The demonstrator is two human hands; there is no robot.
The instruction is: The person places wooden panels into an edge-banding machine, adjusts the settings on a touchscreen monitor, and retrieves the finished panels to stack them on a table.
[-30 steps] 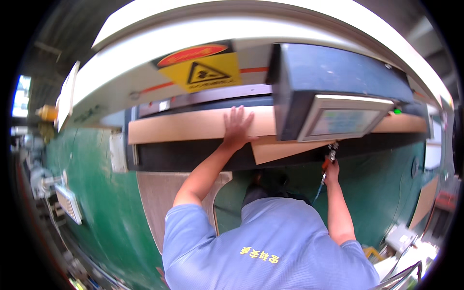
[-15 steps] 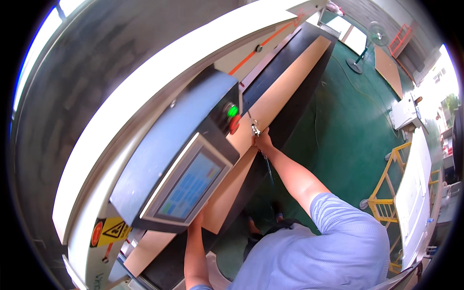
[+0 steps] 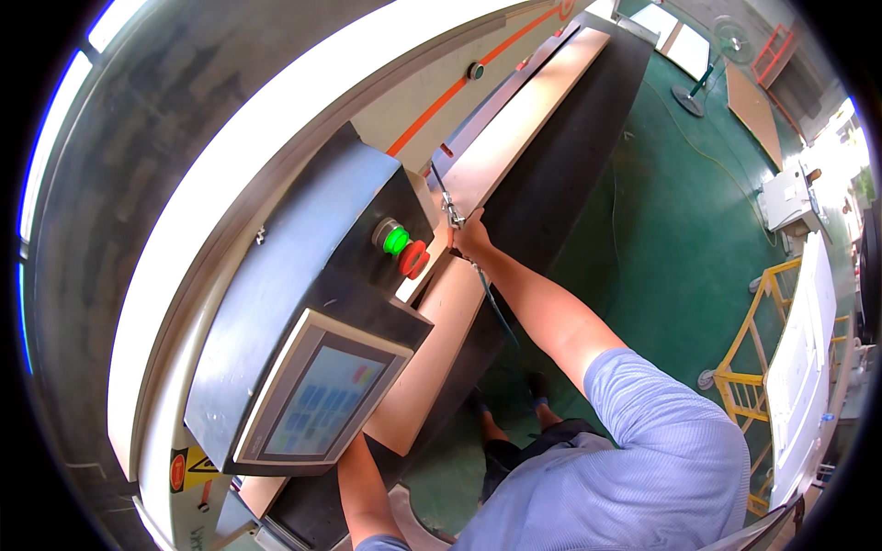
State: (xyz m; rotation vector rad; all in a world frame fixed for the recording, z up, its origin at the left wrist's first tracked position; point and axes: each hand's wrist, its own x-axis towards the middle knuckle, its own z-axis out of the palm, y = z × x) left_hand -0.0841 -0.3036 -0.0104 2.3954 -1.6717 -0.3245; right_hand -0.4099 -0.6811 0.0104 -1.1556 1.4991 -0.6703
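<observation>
My right hand (image 3: pixel 473 237) is closed around a metal air blow gun (image 3: pixel 453 217), whose thin nozzle points toward the machine. A hose (image 3: pixel 496 308) hangs from below the hand. Beyond it a long, narrow tan board (image 3: pixel 528 119) lies on the dark machine table, close along the machine's edge. A second tan board (image 3: pixel 427 358) lies nearer, between my arms. My left forearm (image 3: pixel 363 491) reaches under the control panel (image 3: pixel 317 404), which hides my left hand and its fingers.
The panel housing carries a green button (image 3: pixel 396 241) and a red button (image 3: pixel 413 260). Dark table surface (image 3: pixel 560 174) runs along the right of the boards. On the green floor (image 3: pixel 661 220) stand a fan (image 3: pixel 689 99) and a yellow trolley (image 3: pixel 740 378) bearing white panels (image 3: pixel 799 367).
The far board has shifted left, closer to the machine's edge. My right hand has moved left and slightly farther away with the blow gun. My left hand has slipped fully behind the panel.
</observation>
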